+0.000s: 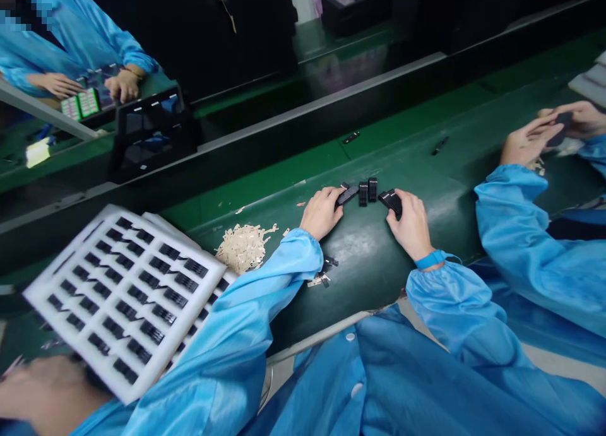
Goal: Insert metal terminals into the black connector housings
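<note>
My left hand [322,212] rests on the green belt [379,259], fingers curled around a small black part [348,195]. My right hand [411,224] sits close beside it, fingers closed on another small black part [392,200]. Between the two hands two more black parts [368,191] stand upright on the belt. Both arms wear blue sleeves, and a blue band [430,259] circles my right wrist.
A white tray [124,291] of several black parts lies at the left, with a heap of pale paper tabs [243,247] beside it. A co-worker's hands [544,136] work at the right. Another person in blue handles trays [80,103] at the far left. Loose black pieces [351,137] lie farther up the belt.
</note>
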Demonstrator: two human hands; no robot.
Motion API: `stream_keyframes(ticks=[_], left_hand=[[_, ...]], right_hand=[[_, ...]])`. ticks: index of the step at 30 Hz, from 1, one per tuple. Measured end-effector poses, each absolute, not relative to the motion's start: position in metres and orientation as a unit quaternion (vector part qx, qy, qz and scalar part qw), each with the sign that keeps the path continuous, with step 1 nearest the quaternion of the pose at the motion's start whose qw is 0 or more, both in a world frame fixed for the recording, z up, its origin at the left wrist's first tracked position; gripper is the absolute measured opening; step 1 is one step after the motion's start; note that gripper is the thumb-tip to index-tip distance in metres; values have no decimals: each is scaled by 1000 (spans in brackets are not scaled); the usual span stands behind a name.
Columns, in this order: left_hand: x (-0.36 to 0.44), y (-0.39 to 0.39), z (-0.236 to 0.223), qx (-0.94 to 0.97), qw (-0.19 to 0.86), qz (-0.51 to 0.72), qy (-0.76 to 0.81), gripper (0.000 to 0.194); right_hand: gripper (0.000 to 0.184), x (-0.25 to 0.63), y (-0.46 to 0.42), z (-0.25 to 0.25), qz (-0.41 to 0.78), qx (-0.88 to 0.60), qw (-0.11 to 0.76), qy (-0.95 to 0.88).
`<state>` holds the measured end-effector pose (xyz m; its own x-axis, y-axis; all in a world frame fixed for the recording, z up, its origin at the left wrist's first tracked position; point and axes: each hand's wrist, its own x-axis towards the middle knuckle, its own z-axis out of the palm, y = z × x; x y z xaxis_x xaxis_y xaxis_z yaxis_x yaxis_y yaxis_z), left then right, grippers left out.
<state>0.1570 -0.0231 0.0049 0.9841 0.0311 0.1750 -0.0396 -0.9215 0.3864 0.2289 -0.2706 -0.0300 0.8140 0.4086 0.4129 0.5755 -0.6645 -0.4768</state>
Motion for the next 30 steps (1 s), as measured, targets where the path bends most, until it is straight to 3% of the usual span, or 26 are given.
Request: stream_keyframes(ticks=[8,19,25,30], left_hand=[[111,-19,9,981,177,79,13,48],[55,-55,16,966,258,9,6,47],[63,-57,8,954,289,72,28,80],[69,-58,10,956,282,78,-4,80]], right_hand=[[52,193,-279,-25,-115,-897,310,-292],[55,149,-253,-23,-84,-877,334,-335],[57,145,-246,-22,-58,-868,357,-342],[59,143,-248,-17,-22,-840,376,-391]])
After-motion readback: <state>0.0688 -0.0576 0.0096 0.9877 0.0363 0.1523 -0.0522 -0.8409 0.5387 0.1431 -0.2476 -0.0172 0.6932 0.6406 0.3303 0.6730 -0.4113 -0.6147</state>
